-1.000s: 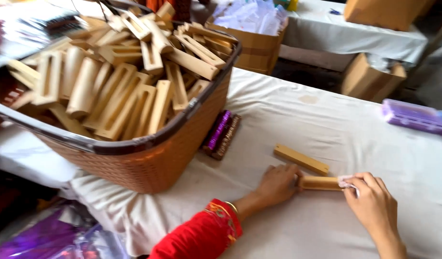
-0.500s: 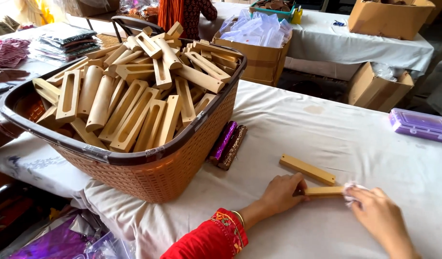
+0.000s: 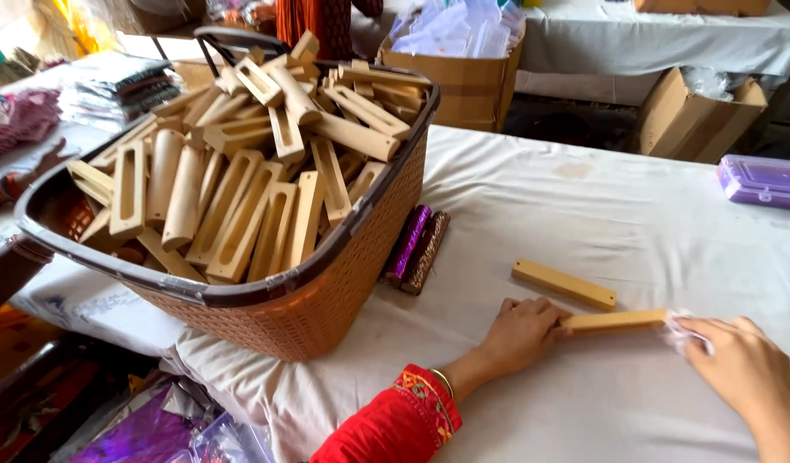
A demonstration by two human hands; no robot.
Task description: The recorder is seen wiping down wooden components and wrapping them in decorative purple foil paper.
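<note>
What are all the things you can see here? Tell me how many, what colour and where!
Basket: one, brown woven, left on the table.
Slotted wooden pieces: too many to count, pale wood, heaped in the basket.
Shiny rolls: two, purple and brown, beside the basket.
Wooden bar: one, tan, lying loose on the cloth.
Held wooden bar: one, tan, between both hands.
Plastic case: one, purple, far right.
Cardboard boxes: at least two, brown, behind the table.
Tablecloth: one, white.
Left hand: on the held bar's left end.
Right hand: at its right end, with a whitish scrap.
</note>
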